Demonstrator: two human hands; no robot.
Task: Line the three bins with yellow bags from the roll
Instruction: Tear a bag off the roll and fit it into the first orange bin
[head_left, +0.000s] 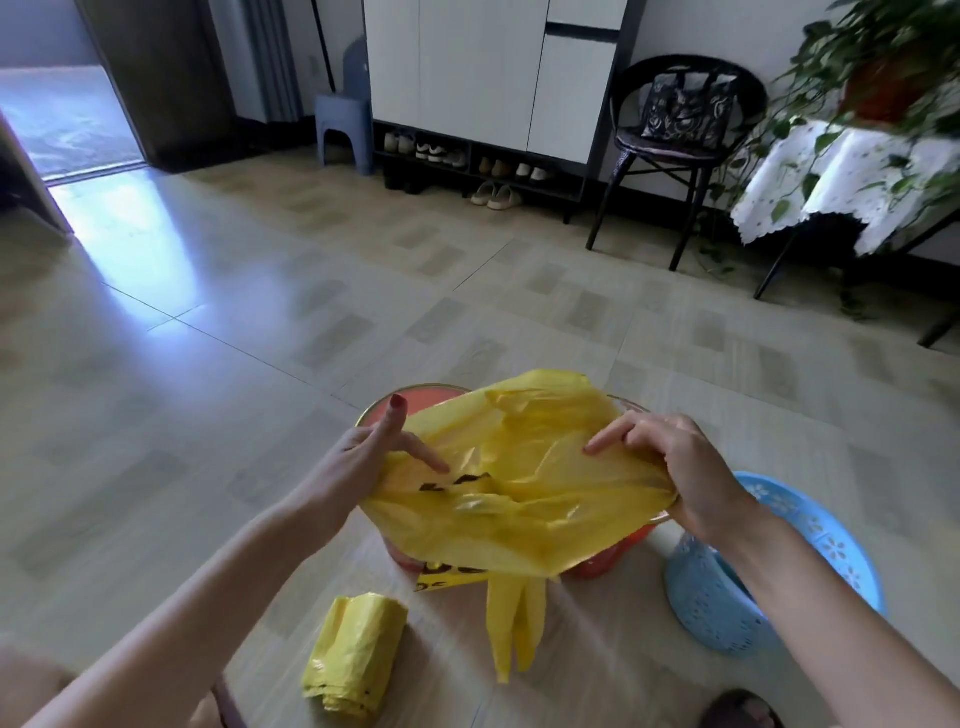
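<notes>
A yellow bag (524, 483) with black print is spread open over a red bin (410, 399) on the floor. My left hand (374, 457) grips the bag's left edge, thumb raised. My right hand (675, 467) grips the right edge and pulls it outward. Two bag handles (514, 623) hang down at the near side of the bin. The roll of yellow bags (358, 652) lies on the floor at the near left. A blue perforated bin (810, 525) lies tilted to the right, partly behind my right forearm. A third bin is not visible.
Tiled floor stretches ahead. A white shoe cabinet (478, 78) with shoes beneath stands at the back, beside a grey stool (345, 122). A black chair (685, 140) and a cloth-covered plant stand (852, 182) sit at the back right. A doorway opens at the far left.
</notes>
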